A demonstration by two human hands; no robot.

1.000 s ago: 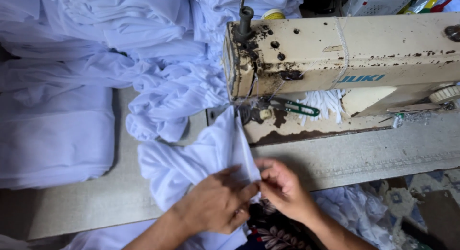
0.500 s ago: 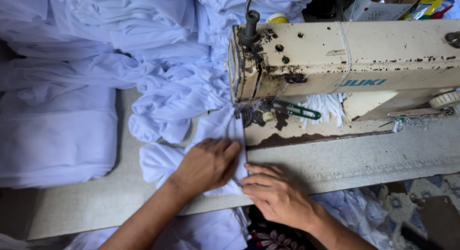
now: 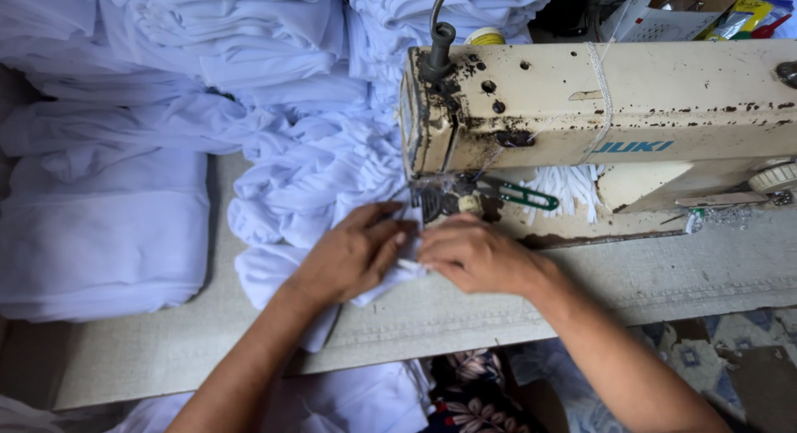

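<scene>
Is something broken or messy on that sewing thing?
The sewing machine looks worn: its cream paint is chipped and speckled with dark rusty spots, worst near the needle end. White string is tied around its body. The white cloth lies bunched beside it, under the left hand and right hand. Nothing looks spilled.
</scene>
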